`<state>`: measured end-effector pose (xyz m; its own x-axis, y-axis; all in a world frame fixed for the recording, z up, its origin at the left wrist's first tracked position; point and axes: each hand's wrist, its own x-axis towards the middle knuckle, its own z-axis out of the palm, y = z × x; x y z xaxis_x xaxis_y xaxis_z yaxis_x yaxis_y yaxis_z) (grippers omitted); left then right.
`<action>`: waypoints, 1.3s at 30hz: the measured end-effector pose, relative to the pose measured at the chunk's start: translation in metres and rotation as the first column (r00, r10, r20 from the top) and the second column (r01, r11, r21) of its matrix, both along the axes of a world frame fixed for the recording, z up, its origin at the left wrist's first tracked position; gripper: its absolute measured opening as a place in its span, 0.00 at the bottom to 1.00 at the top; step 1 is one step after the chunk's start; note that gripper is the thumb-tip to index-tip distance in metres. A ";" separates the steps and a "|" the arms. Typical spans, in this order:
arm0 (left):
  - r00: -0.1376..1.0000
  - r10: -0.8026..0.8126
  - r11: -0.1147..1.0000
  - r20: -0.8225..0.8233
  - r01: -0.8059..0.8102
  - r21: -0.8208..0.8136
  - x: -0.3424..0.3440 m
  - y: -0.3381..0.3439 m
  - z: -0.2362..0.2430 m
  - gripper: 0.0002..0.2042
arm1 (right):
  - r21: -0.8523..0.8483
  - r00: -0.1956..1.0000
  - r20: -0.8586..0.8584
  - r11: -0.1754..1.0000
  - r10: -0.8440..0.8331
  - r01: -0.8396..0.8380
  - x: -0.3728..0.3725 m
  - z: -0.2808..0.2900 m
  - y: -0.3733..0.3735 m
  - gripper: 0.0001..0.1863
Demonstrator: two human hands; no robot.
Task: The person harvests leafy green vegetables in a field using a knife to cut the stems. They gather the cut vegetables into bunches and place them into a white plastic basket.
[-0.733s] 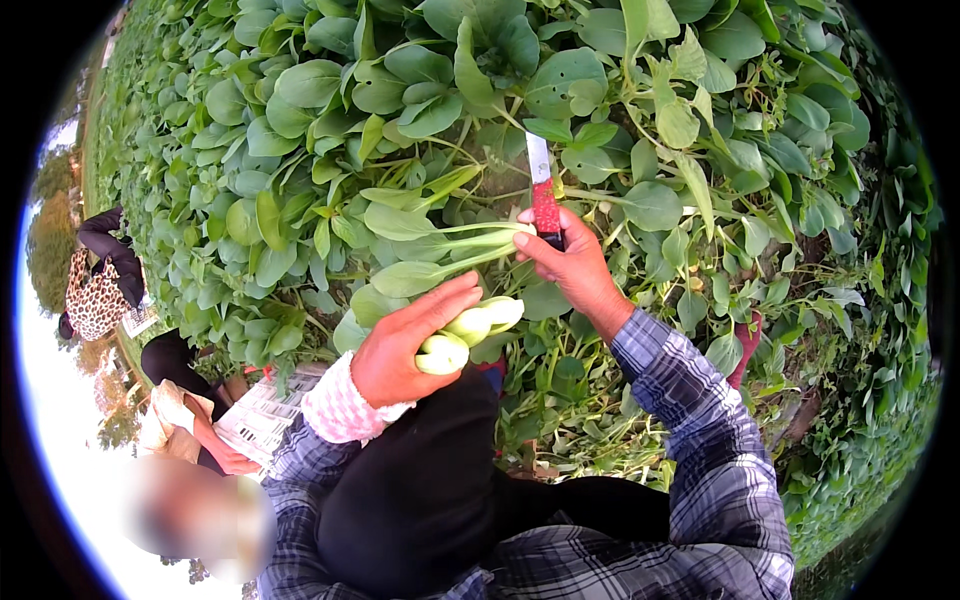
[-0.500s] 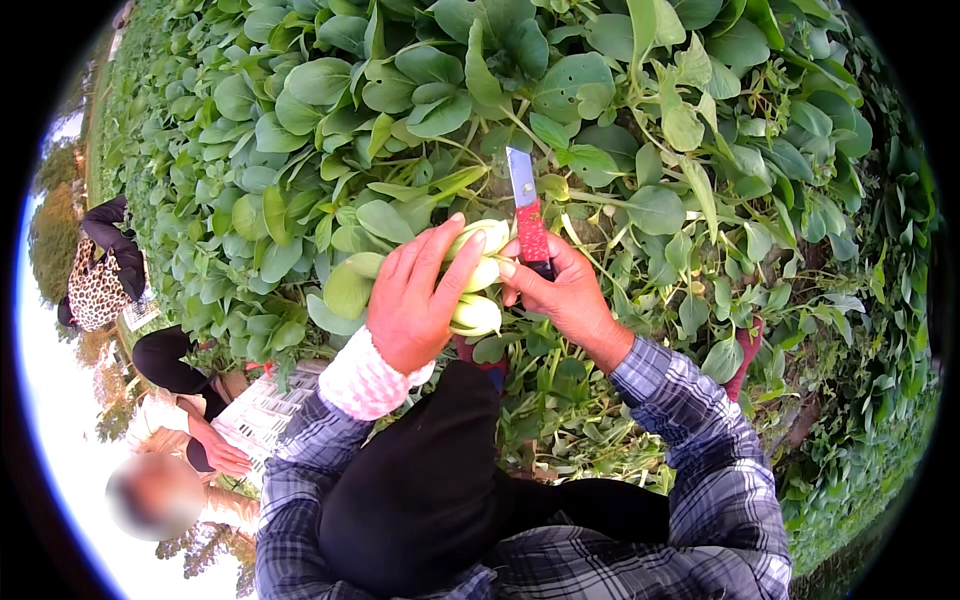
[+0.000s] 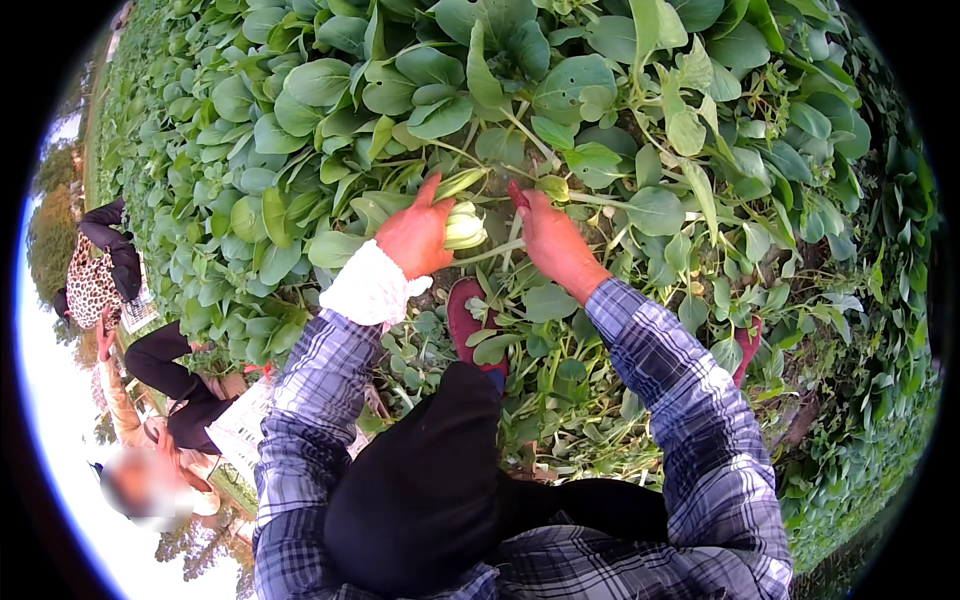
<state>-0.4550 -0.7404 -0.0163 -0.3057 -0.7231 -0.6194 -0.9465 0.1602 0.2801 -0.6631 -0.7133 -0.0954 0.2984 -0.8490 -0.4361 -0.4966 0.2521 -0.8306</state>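
Observation:
My left hand (image 3: 412, 240) is closed round cut bok choy (image 3: 466, 228), its pale stem bases facing right and the green leaves reaching out to the left. One finger of that hand points up toward the plants. Just to the right, my right hand (image 3: 558, 248) grips a knife by its red handle (image 3: 517, 194); the blade is hard to make out against the soil and leaves. Both hands are low over the bed, a small gap apart, beside rooted bok choy plants (image 3: 502, 145). A loose stem (image 3: 490, 252) lies between the hands.
Dense leafy plants (image 3: 310, 85) spread ahead and left. My red shoe (image 3: 466, 318) is below the hands, with cut leaves around it. At left, a co-worker (image 3: 150, 400) sits by a pale crate (image 3: 240, 435); another person in leopard print (image 3: 90, 275) bends farther off.
Both hands have moved up and apart, toward the plants. The knife, upright before, now points down and away. The co-worker at left has shifted and raised a hand.

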 end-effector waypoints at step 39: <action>0.593 0.475 0.880 -0.650 -0.304 0.365 -0.015 0.038 0.099 0.30 | 0.067 0.813 0.514 0.958 -0.273 0.280 -0.039 0.066 0.000 0.15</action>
